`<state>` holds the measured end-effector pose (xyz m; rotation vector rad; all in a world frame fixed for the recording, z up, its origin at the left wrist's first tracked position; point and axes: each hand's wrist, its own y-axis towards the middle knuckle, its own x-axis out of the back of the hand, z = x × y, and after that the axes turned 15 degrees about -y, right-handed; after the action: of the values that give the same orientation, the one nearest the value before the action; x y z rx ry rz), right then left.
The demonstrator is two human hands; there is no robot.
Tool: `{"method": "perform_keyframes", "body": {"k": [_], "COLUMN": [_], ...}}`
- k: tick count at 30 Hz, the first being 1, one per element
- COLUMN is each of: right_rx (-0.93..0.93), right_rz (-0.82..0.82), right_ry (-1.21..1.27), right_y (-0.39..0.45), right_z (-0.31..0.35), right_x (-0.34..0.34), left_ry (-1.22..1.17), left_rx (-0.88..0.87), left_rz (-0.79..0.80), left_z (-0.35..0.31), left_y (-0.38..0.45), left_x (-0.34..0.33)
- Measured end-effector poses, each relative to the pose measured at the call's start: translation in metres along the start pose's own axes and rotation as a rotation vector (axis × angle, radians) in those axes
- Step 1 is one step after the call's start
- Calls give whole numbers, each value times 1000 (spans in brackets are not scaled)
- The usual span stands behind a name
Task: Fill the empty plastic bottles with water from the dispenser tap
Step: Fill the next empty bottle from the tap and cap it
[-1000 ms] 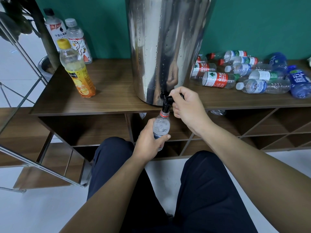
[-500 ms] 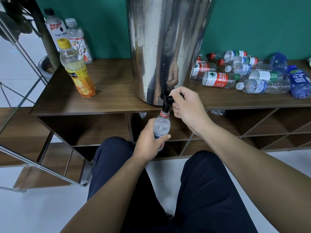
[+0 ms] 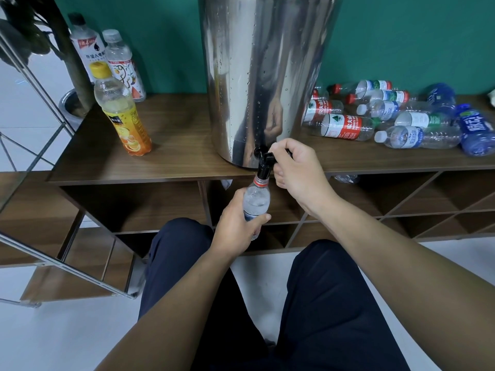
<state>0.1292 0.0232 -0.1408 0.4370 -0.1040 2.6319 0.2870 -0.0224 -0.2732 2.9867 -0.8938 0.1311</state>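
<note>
At frame centre, the clear water bottle (image 3: 255, 203) is gripped round its body by the left hand (image 3: 237, 227). Long axis near upright, mouth pointing up, directly beneath the black tap (image 3: 263, 163). The tap lever is gripped by the curled right hand (image 3: 297, 171), just right of the bottle neck. Fill level cannot be judged.

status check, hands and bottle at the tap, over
Left hand grips bottle, neck under tap. Right hand curled on tap lever. Nothing in the way.
</note>
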Motion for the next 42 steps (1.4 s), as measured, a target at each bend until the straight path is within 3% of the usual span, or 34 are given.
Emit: {"method": "perform_keyframes", "body": {"k": [18, 28, 37, 42], "right_rx": [21, 74, 272, 432], "right_rz": [-22, -135, -271, -172], "right_ry": [-58, -216, -645, -755], "right_y": [-2, -2, -5, -7], "right_z": [3, -3, 18, 30], "right_x": [1, -3, 1, 4], "left_ry": [5, 2, -15, -13], "left_rx": [18, 20, 26, 34], "left_rz": [9, 7, 15, 18], "left_z": [1, -2, -2, -3], "left_y": [1, -2, -1, -1], "left_x": [0, 0, 0, 1]}}
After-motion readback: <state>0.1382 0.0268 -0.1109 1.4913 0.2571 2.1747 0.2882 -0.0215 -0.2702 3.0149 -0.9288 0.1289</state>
